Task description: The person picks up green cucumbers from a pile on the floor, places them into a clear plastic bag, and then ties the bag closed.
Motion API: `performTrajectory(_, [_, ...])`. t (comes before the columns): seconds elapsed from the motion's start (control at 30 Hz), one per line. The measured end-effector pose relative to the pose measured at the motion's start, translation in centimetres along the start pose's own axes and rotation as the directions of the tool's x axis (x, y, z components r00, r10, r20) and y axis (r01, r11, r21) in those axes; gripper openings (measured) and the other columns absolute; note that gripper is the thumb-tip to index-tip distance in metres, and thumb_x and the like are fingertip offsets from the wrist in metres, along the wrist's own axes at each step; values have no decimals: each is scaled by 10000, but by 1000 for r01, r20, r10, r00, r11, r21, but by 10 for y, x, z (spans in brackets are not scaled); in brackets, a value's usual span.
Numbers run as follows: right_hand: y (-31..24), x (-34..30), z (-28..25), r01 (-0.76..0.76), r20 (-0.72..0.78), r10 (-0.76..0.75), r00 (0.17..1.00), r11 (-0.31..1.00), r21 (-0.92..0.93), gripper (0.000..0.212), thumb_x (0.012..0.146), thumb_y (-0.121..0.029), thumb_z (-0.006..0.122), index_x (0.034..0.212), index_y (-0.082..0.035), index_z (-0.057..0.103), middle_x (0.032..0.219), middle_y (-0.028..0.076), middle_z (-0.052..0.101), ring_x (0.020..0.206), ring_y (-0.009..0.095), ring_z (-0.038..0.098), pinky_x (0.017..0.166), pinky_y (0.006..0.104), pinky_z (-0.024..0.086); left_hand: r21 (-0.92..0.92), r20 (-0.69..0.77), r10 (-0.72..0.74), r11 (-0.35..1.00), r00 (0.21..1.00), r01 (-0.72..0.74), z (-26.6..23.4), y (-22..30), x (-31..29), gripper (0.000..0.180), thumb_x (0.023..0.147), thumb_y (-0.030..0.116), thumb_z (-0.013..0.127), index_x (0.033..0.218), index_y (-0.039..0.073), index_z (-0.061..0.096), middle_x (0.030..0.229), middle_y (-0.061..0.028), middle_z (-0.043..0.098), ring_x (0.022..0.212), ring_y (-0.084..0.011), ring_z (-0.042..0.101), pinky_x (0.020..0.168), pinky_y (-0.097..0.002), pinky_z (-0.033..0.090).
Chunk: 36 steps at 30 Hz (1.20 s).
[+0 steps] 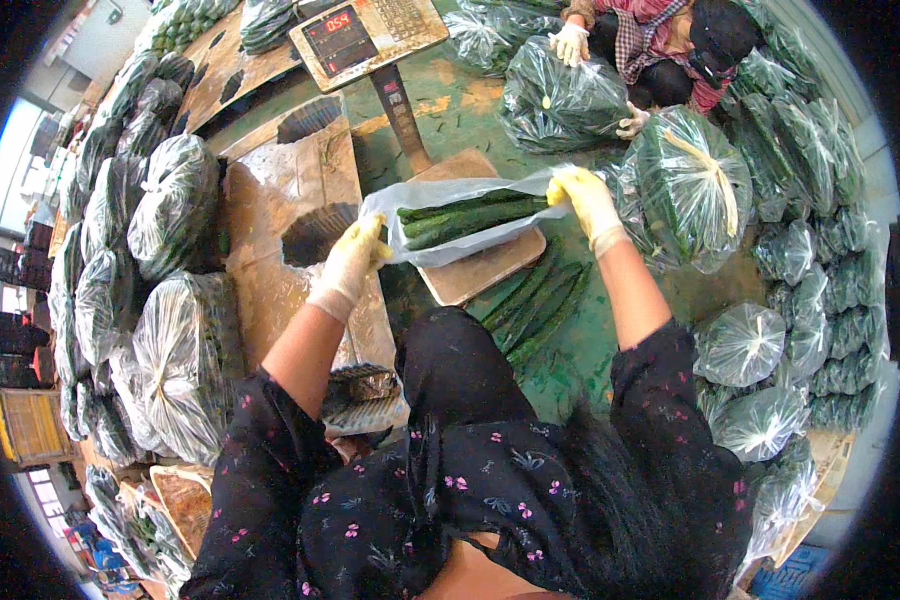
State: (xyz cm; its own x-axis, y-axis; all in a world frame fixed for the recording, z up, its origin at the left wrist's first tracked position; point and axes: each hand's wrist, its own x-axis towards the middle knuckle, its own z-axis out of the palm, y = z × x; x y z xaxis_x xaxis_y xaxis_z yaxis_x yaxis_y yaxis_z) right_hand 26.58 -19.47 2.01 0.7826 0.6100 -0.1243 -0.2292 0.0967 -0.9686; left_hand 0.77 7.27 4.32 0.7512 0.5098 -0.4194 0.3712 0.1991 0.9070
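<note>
Both my hands wear pale yellow gloves. My left hand [355,258] grips the left end of a clear plastic bag [440,235], and my right hand [582,196] grips its right end. The bag lies level between them and holds a few dark green cucumbers [470,216]. It hangs just above the wooden platform of a weighing scale [490,265]. The scale's display head [365,38] stands on a post behind it. Several loose cucumbers [535,305] lie on the green floor beside the platform.
Filled, tied bags of cucumbers [175,205] are stacked along the left and more bags [695,185] pile up on the right. Flattened cardboard boxes [290,180] lie left of the scale. Another person [660,45] in white gloves crouches at the top, handling a bag.
</note>
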Motion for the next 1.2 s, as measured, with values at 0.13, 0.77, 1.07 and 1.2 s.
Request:
performTrajectory(0.13, [20,-44,-21,-20,-164,-19,986,973,-230,251,780,-173,640,926,24,589,797,71,631,705,124,581,677,236,458,-89,-29,37,995,999,-40,6,-18,-25,379,902,403,479,1143,115,535,834,-13,603,730,-95,522,643,-235,404])
performTrajectory(0.77, [15,-78,-21,117,-269,-399,876,719,-685,764,663,-165,770,1313,-82,376,1044,89,605,969,201,553,891,327,410,28,-140,199,980,970,-197,13,-14,-37,450,851,274,597,1201,11,494,1114,-40,553,1019,-119,486,879,-247,371])
performTrajectory(1.07, [58,-127,-48,-141,-425,-171,889,781,-609,731,681,-227,758,1287,-44,393,1025,93,615,949,186,566,853,311,435,-68,-216,95,991,972,-112,2,-18,-64,474,832,253,626,1206,1,478,1096,-66,558,959,-127,522,840,-245,401])
performTrajectory(1.2, [123,-154,-60,-381,-482,139,865,808,-450,676,672,-221,758,1229,-8,440,962,78,634,869,170,590,807,302,461,-146,-191,-18,989,981,-10,-26,-43,-80,488,841,329,597,1233,69,468,1067,-51,577,957,-123,531,822,-247,373])
